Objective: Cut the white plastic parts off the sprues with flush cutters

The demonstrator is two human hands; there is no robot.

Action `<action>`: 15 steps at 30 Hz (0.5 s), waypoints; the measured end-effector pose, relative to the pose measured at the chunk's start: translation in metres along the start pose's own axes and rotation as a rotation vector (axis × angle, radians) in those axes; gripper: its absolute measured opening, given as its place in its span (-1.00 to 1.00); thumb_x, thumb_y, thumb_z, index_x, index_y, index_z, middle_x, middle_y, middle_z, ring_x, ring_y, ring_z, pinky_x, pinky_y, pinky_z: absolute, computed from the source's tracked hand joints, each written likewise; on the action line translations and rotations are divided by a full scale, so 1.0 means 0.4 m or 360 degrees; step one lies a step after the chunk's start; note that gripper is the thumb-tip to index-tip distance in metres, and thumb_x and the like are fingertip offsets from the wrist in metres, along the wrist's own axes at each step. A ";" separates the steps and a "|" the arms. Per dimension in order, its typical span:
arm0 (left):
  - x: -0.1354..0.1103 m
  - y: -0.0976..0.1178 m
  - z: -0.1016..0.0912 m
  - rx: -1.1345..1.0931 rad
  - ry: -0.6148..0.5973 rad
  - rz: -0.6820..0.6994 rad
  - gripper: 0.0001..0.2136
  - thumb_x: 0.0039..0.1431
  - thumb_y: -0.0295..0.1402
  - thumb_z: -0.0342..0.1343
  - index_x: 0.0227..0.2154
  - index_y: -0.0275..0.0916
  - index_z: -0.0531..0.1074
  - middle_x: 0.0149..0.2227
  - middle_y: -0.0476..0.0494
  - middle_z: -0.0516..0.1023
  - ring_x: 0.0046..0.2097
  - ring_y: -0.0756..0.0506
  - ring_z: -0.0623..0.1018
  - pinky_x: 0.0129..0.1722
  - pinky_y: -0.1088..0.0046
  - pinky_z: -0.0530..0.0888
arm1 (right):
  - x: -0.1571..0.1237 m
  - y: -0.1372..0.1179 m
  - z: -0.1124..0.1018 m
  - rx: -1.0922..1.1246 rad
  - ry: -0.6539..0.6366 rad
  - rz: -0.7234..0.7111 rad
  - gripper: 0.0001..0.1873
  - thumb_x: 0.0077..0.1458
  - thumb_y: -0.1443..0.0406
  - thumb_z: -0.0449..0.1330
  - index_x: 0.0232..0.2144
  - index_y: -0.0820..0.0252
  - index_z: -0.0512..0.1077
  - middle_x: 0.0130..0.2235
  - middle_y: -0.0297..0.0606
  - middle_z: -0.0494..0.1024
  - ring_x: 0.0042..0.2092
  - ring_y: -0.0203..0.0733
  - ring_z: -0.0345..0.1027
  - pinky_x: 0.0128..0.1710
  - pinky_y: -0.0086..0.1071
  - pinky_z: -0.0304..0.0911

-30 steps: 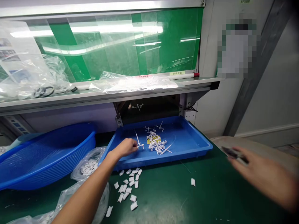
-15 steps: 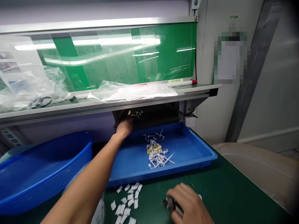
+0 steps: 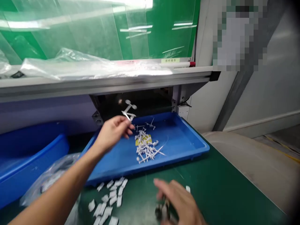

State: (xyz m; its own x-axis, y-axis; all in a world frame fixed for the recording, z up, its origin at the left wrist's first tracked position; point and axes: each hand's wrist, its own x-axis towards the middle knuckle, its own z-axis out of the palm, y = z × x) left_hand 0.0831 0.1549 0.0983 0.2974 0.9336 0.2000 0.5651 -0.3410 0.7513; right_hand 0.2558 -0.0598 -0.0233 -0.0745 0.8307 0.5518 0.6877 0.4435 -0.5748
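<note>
My left hand (image 3: 112,132) is raised over the near-left part of a blue plastic tray (image 3: 185,137), pinching a branched white plastic runner (image 3: 128,110) between its fingertips. A heap of similar white runners (image 3: 145,147) lies in the tray on a yellow patch. My right hand (image 3: 177,200), blurred by motion, is on the green mat (image 3: 217,190) and grips a small dark hand tool (image 3: 161,211). Several cut white plastic pieces (image 3: 109,198) lie on the mat to the left of it, and one more (image 3: 187,189) lies just beyond it.
A large blue basket (image 3: 30,150) stands at the left, with a clear plastic bag (image 3: 53,176) of white parts beside it. Above the tray are a dark recess (image 3: 150,101), a metal shelf edge (image 3: 105,84) and a green-tinted clear panel (image 3: 93,31).
My left hand has come down from the dark recess under the shelf and holds the white runner over the tray. My right hand has shifted left on the mat. The view has tilted down.
</note>
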 end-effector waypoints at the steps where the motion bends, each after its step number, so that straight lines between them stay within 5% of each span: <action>1: -0.101 0.016 0.028 -0.0293 -0.0226 -0.0052 -0.71 0.29 -0.16 -0.02 -0.29 -0.32 0.40 -0.36 -0.14 0.56 -0.43 -0.02 0.52 -0.47 0.52 0.49 | 0.009 -0.012 -0.024 0.0138 0.0004 0.0079 -0.40 0.07 0.35 0.10 0.19 0.08 0.18 -0.20 -0.26 0.51 -0.25 -0.19 0.40 -0.27 -0.33 0.36; 4: -0.361 0.036 0.099 -0.0791 -0.0675 -0.0332 -0.66 0.28 -0.10 -0.01 -0.33 -0.31 0.42 -0.46 -0.09 0.48 -0.50 0.00 0.45 -0.52 0.53 0.46 | 0.025 -0.045 -0.062 0.0433 -0.0131 0.0224 -0.45 0.10 0.37 0.10 0.16 0.05 0.25 -0.08 -0.26 0.49 -0.11 -0.23 0.41 -0.10 -0.40 0.36; 7: -0.497 0.014 0.132 -0.0783 -0.0751 -0.0306 -0.69 0.32 -0.12 -0.05 -0.20 -0.26 0.45 -0.38 -0.07 0.45 -0.44 0.01 0.42 -0.48 0.56 0.44 | 0.018 -0.089 -0.058 0.0502 -0.0224 0.0340 -0.65 0.10 0.37 0.10 -0.05 0.08 0.43 -0.17 -0.29 0.53 -0.15 -0.23 0.43 -0.11 -0.43 0.35; 12: -0.526 -0.022 0.101 -0.0169 -0.0636 0.0219 -0.77 0.35 -0.27 -0.06 -0.16 -0.17 0.49 -0.28 -0.09 0.48 -0.27 -0.04 0.46 -0.25 0.49 0.40 | -0.033 -0.143 -0.044 0.0374 -0.0182 0.0441 -0.59 0.07 0.38 0.11 0.00 0.10 0.40 -0.10 -0.27 0.54 -0.11 -0.22 0.44 -0.11 -0.45 0.36; 15: -0.530 -0.026 0.084 -0.0224 -0.0544 0.0172 -0.76 0.34 -0.25 -0.03 -0.05 -0.10 0.48 -0.22 -0.08 0.53 -0.20 -0.07 0.49 -0.19 0.48 0.41 | -0.071 -0.136 -0.049 0.0180 -0.0133 0.0358 -0.67 0.08 0.38 0.07 -0.07 0.12 0.38 -0.09 -0.23 0.50 -0.09 -0.19 0.41 -0.13 -0.40 0.35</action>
State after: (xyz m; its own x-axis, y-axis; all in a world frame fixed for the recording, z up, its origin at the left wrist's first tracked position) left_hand 0.0401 -0.0434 0.0269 0.6024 0.7942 0.0791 0.4125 -0.3947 0.8211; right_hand 0.2348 -0.1140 0.0043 0.0090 0.9355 0.3533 0.6090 0.2751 -0.7439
